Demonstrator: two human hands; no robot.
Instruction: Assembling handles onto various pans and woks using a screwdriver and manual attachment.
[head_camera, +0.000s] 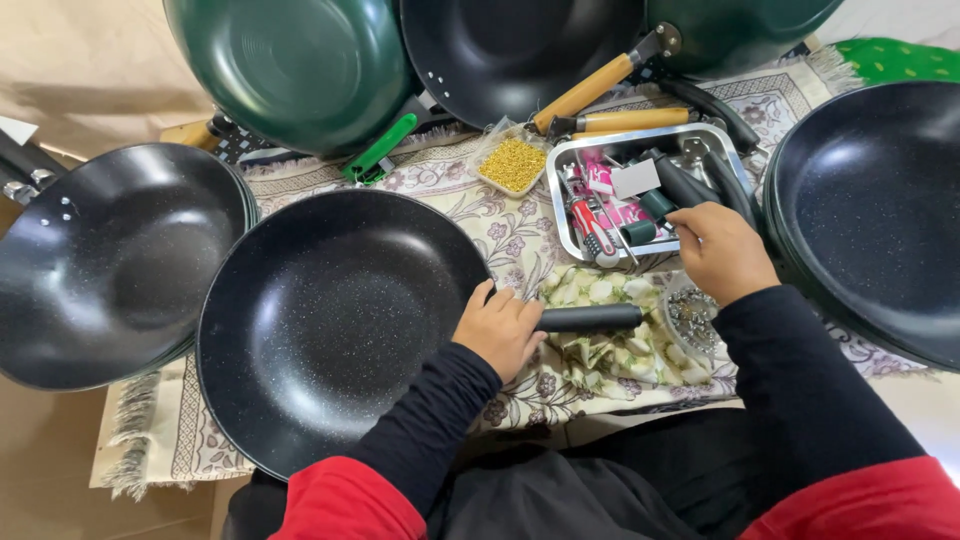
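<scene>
A black speckled pan (330, 320) lies in front of me on a patterned cloth (500, 225). My left hand (497, 327) grips the pan's black handle (592, 318) where it meets the pan's rim. My right hand (722, 250) reaches into a metal tray (560, 200) and closes its fingers on something among the tools, near a dark green handle piece (640, 232); what it holds is hidden. The tray also holds a red-handled tool (592, 222), pink packets (600, 180) and black handles (690, 180).
More black pans sit at the left (105, 265), right (880, 210) and top (510, 50), with a green pan (295, 65) at the back. A small dish of yellow bits (513, 163), wooden handles (620, 120) and a bowl of screws (690, 315) lie nearby.
</scene>
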